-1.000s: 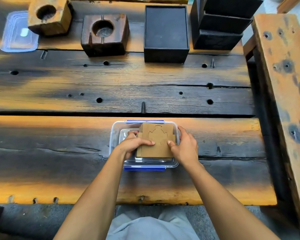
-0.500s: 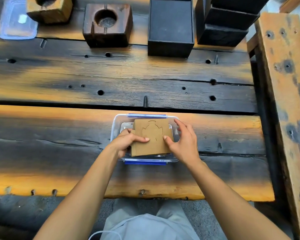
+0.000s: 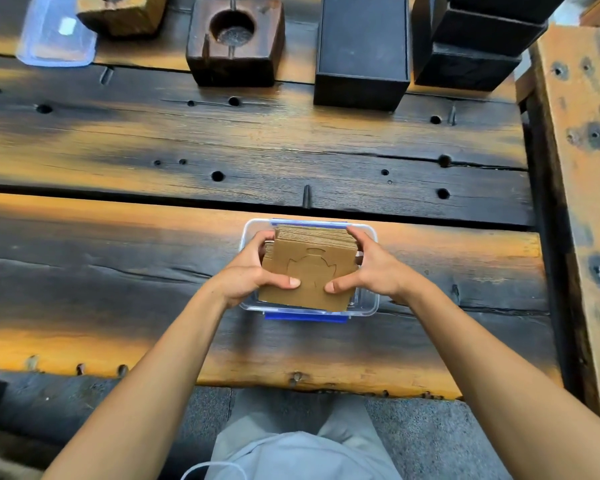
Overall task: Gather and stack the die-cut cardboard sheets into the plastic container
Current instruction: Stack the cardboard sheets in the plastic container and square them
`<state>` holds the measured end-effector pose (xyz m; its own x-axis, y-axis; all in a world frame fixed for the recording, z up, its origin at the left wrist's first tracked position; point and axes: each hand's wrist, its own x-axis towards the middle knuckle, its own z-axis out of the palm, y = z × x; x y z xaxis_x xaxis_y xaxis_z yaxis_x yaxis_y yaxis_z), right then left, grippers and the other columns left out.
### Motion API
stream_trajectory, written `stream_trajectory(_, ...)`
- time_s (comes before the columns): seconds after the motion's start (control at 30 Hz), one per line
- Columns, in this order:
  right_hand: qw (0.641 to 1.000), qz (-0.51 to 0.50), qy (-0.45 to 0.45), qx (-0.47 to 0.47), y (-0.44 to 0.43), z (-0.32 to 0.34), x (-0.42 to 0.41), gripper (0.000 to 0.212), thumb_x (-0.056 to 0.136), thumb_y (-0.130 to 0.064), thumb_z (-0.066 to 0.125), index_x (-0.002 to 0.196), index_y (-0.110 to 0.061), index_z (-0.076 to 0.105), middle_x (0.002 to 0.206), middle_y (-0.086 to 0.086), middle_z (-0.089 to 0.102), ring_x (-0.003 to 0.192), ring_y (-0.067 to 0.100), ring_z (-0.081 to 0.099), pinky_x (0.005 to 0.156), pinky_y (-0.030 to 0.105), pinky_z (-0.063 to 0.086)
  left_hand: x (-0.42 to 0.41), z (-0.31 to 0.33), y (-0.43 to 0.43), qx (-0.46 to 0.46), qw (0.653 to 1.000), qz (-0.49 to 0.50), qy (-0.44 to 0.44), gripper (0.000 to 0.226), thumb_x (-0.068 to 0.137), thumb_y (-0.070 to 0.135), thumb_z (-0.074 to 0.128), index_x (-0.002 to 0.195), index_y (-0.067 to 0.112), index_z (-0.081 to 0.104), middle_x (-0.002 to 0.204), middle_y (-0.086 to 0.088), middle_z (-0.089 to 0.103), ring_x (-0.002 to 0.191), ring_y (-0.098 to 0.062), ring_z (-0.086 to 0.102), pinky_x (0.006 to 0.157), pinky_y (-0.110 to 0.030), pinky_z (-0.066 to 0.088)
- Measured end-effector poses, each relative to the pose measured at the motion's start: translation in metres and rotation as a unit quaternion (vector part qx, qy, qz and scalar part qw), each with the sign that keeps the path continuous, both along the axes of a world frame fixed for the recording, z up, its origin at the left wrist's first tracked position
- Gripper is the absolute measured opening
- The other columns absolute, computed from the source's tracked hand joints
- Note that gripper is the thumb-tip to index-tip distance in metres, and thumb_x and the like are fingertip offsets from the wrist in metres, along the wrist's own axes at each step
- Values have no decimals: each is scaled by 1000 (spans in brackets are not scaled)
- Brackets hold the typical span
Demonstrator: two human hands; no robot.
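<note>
A thick stack of brown die-cut cardboard sheets sits tilted in a clear plastic container with blue clips, on the near plank of the wooden table. The top sheet shows a cut outline. My left hand grips the stack's left side with its thumb on top. My right hand grips the right side the same way. The stack's far edge is raised, so the layered edges show.
A clear lid lies at the far left. Two wooden blocks with round holes and black boxes stand along the far edge. A wooden bench runs down the right side.
Both hands shifted from resting on top of the sheets to gripping the stack's sides, and the stack's far edge has tipped up, showing its layers.
</note>
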<state>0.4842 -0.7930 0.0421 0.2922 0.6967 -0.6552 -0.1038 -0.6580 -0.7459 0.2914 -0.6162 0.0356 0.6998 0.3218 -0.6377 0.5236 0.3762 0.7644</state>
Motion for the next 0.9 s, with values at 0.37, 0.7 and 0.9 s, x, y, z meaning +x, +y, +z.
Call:
stream_trajectory(0.37, 973, 24, -226, 39, 3, -20, -10, 100, 45, -41, 90, 129, -36, 34, 118, -5, 60, 107, 14, 61, 94, 36, 51, 10, -9, -12, 216, 972, -87, -22, 95, 62, 5, 93, 136, 16, 35, 127, -6, 58, 121, -22, 58, 106, -44, 47)
stream_trajectory(0.7, 962, -12, -263, 76, -3, -54, -40, 113, 67, -14, 85, 154, -24, 13, 136, -2, 51, 121, 13, 53, 105, 33, 46, 11, -48, -27, 367, 924, -101, -14, 96, 72, 19, 86, 150, 22, 29, 144, 2, 44, 137, -12, 42, 115, -39, 39)
stream_trajectory(0.9, 959, -24, -270, 83, -3, -59, -40, 91, 69, -22, 82, 143, -25, 29, 116, -28, 46, 116, 6, 54, 96, 25, 45, 12, -58, -23, 374, 920, -114, 9, 105, 69, 25, 87, 152, 27, 23, 144, 3, 43, 134, -12, 45, 112, -40, 44)
